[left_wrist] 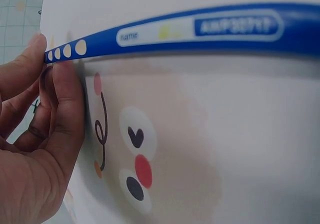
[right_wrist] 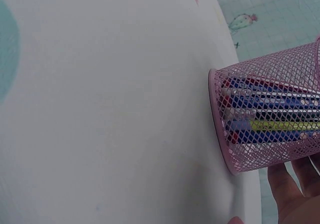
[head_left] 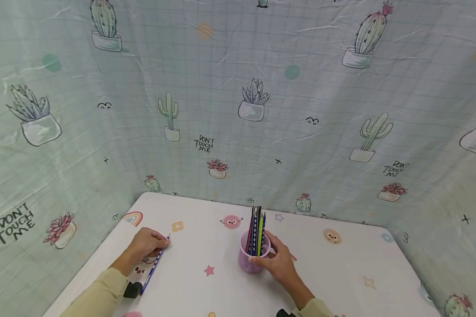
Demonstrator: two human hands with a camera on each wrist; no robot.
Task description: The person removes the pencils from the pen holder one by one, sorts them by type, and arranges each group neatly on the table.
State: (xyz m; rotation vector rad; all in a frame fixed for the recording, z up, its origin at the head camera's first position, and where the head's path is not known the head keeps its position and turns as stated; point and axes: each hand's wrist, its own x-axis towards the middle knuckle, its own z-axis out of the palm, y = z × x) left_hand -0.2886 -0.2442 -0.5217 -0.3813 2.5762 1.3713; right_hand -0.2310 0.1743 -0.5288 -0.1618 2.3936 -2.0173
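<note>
Head view, left hand (head_left: 148,243) pinching pencil (head_left: 154,267) near its tip, far end toward seven o'clock, right hand (head_left: 277,260) gripping cup (head_left: 249,265) at its nine o'clock, pencils (head_left: 255,233) inside.

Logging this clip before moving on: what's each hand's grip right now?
Left hand: holding the blue pencil, pinched near one end.
Right hand: holding the pink mesh cup by its side.
</note>
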